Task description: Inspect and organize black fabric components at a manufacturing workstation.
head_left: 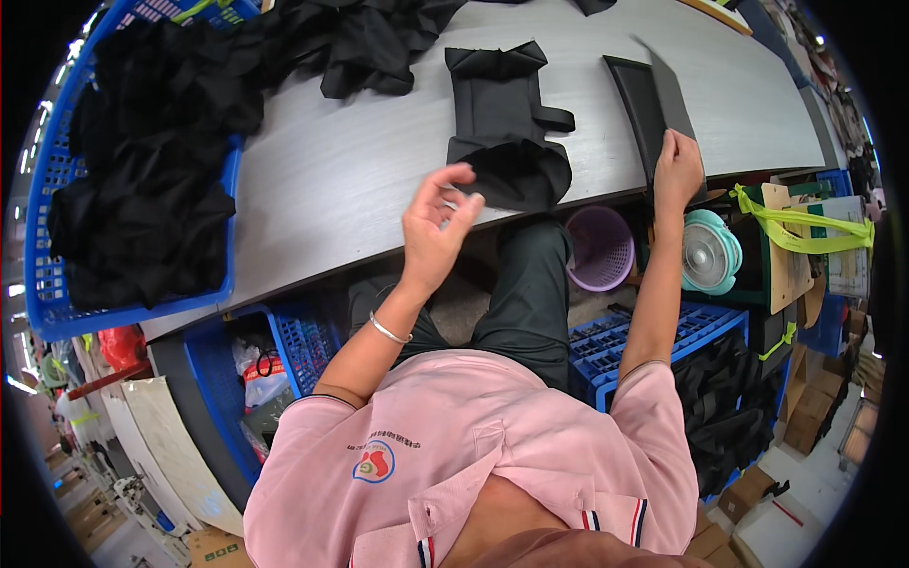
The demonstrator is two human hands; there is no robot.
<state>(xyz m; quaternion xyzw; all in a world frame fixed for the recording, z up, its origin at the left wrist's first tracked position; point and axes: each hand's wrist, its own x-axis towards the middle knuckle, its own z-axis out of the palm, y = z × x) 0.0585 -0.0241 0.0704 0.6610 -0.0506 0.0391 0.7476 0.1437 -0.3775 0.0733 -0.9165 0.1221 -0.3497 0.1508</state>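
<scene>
My right hand (679, 172) pinches the near end of a thin dark grey panel (668, 87). The panel is tilted up, its far end raised over a black flat piece (632, 99) that lies on the table. My left hand (438, 225) is in the air at the table's front edge, fingers loosely curved and apart, with nothing seen in it. Just beyond it lies a black sewn fabric piece (495, 106), spread flat, with a small loop at its right side. Its near end forms a dark open fold (516, 175).
A blue basket (232, 204) heaped with black fabric pieces (142, 189) stands at the left. More black fabric (355, 43) lies at the table's back. Below the grey table (312, 180) are a purple basket (600, 248), a teal fan (710, 252) and blue crates (653, 339).
</scene>
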